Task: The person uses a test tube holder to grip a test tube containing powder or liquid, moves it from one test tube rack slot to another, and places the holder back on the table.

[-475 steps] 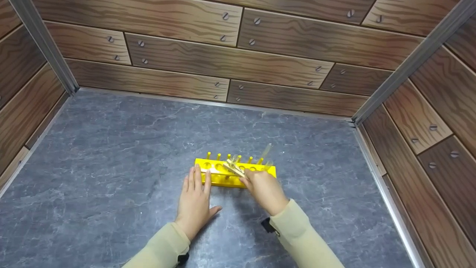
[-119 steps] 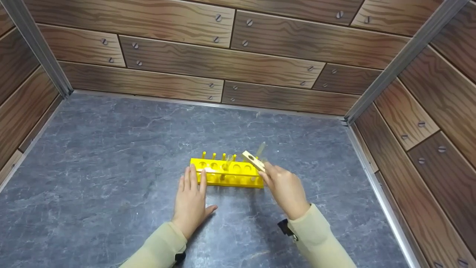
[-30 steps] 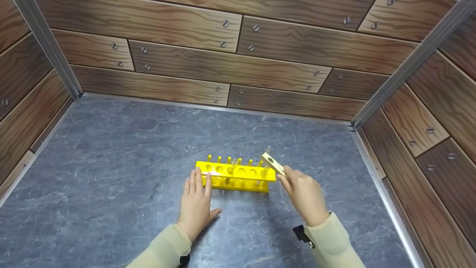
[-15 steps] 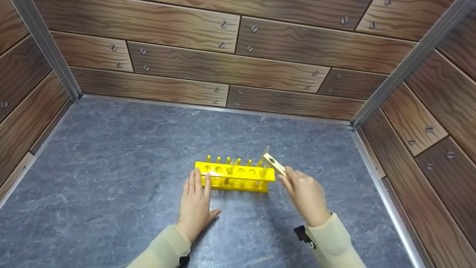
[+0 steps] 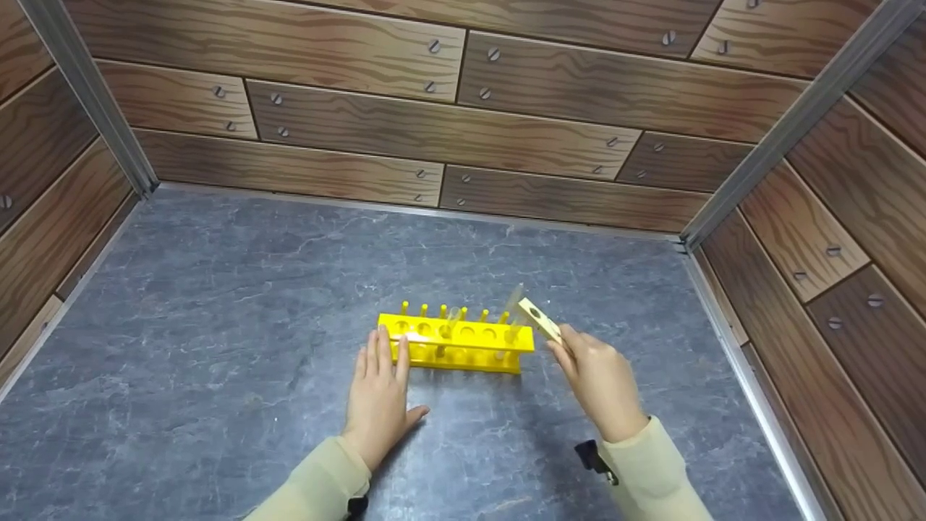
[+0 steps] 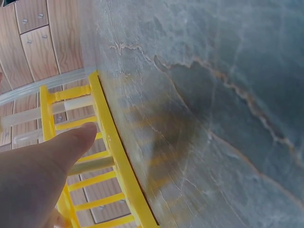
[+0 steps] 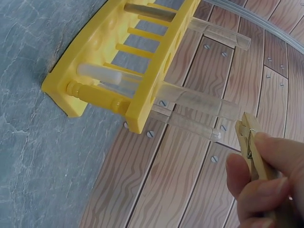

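A yellow test tube rack stands on the grey marbled table. My left hand lies with straight fingers against its left end, thumb spread aside. My right hand holds a wooden test tube clamp by its handle, and no tube sits in its jaws. The clamp's tip is close to the mouth of a test tube with white contents, which stands in the rack's right end hole. Behind that, a clear tube is at the rear right. Another tube with dark contents stands near the rack's middle.
Upright pegs line the rack's rear edge. Wood-patterned panels wall the table at the back and both sides, with metal strips along the corners. Bare table extends left of the rack.
Earliest, my right hand held the clamp at a tube over the rack's middle; that tube now stands in its hole. The clamp has since moved to the right end. My left hand stayed.
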{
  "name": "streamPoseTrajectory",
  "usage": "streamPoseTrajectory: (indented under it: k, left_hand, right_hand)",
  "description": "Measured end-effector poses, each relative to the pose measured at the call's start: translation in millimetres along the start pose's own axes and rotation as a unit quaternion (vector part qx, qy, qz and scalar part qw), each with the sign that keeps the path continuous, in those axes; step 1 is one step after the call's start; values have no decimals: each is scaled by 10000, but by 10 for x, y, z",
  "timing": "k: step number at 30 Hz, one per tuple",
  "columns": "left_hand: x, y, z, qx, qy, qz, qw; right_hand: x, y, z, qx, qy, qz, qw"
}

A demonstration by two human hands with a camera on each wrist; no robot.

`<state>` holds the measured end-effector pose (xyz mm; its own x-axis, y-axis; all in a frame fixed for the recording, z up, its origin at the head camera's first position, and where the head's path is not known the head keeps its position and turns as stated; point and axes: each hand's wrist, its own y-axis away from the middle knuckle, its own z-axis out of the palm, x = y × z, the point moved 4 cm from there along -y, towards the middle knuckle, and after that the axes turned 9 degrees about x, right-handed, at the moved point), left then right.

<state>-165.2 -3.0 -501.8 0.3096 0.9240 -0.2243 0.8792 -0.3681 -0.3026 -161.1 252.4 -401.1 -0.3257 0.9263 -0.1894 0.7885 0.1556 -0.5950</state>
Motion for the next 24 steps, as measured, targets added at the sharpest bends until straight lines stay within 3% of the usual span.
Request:
streamPoseTrajectory:
  k: [16,24]
  left_hand:
    - [-1,1,14,-24,19,-28,10000]
    - [1,-3,9,-18,2,-7,10000]
  right_hand:
    - [67,21,-30,-234,168,396,9988]
    - [102,45,-26,-150,189,385,9990]
